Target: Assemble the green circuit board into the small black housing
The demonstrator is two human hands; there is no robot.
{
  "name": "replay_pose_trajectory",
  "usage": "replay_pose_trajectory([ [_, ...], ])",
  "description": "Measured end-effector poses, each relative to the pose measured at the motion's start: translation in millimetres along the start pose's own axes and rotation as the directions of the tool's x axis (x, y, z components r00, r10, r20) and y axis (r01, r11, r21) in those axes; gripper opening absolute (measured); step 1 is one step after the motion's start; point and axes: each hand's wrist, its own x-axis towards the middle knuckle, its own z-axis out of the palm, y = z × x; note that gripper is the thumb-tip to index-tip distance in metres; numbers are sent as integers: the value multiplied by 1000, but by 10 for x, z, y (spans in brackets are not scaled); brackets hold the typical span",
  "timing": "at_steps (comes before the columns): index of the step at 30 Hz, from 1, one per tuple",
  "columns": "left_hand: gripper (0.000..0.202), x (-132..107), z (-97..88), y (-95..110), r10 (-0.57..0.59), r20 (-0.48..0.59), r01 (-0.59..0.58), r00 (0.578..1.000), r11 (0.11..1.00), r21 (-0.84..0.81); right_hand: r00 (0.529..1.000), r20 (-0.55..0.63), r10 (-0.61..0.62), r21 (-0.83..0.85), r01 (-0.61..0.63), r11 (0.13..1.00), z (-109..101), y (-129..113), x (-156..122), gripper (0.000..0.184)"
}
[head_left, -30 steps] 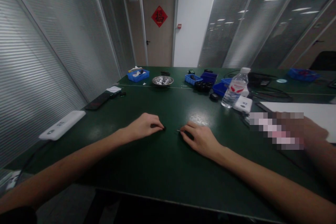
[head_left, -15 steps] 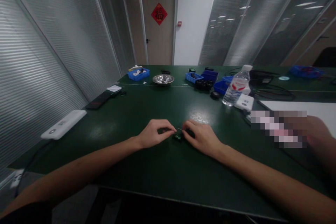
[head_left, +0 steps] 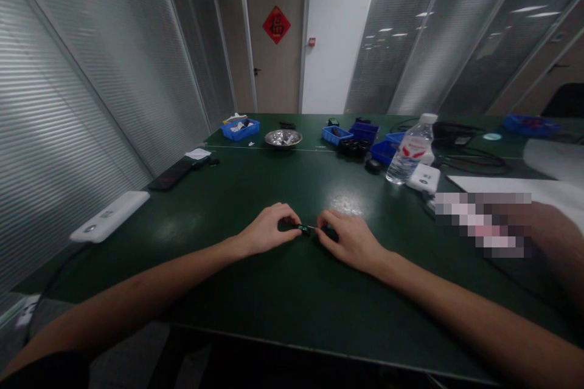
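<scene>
Over the green table [head_left: 283, 194], the thumb and fingers of my left hand [head_left: 269, 230] pinch a small dark part with green spots [head_left: 304, 229]. My right hand [head_left: 349, 234] is closed beside it, resting near the table. A thin metal rod [head_left: 312, 227] sticks out from the right fingertips toward the small part. Something dark shows under the right palm, and I cannot make out whether it is the rod's handle. Whether the rod's tip touches the part is too small to tell.
A metal bowl [head_left: 283, 141], blue trays [head_left: 241, 129] and a water bottle [head_left: 412, 149] stand farther back. White power banks [head_left: 109, 216] lie at both sides, near a black phone-like slab [head_left: 171, 175]. Another person's hand [head_left: 554, 231] is at the right, beside white paper [head_left: 511, 185].
The small dark part lay on the table between my hands; now my left fingers hold it, slightly raised. My right hand has hardly moved. A pale sheet has risen at the far right.
</scene>
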Motion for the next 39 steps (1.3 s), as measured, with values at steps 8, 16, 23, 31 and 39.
replay_pose_trajectory([
  [8, 15, -5, 29, -19, -4, -29, 4, 1000, 1000, 22, 1000, -3, 0, 33, 1, 999, -43, -40, -2, 11],
  [16, 13, 3, 14, -28, -13, -20, 14, 1000, 999, 36, 1000, 15, -25, 32, 24, 999, -38, -49, 3, 8],
  [23, 13, 9, -25, -2, -22, 11, 22, 1000, 999, 47, 1000, 13, -16, 41, 16, 999, -40, -41, 7, 7],
  [31, 14, -9, -48, -36, -16, 32, 14, 999, 998, 57, 999, 30, -16, 45, 15, 999, -59, -43, 10, 9],
  [39, 25, -26, -62, 7, 35, 54, -39, 998, 997, 62, 999, 38, -32, 28, 30, 999, -34, -35, 11, 11],
])
